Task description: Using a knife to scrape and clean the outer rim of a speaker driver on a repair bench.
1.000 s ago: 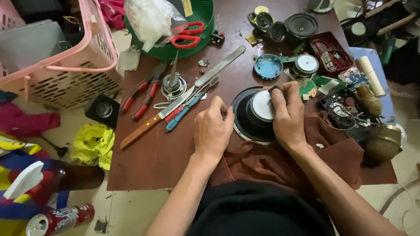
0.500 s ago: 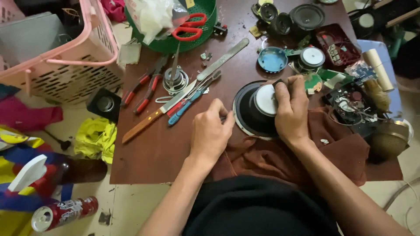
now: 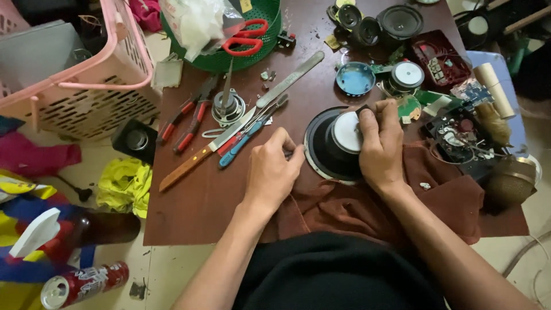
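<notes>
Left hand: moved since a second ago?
Yes. The left hand slid right along the table, away from the wooden-handled knife, to the rim of the black speaker.

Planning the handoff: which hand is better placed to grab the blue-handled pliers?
Left. The left hand lies right beside the blue-handled pliers, while the right hand rests on the speaker, farther away.

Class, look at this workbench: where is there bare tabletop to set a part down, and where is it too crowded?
Bare tabletop lies at the near left, bordered by the wooden-handled knife, the left hand and the brown cloth. A smaller gap sits between the metal file and the speaker. The far edge and right side are crowded with parts.
</notes>
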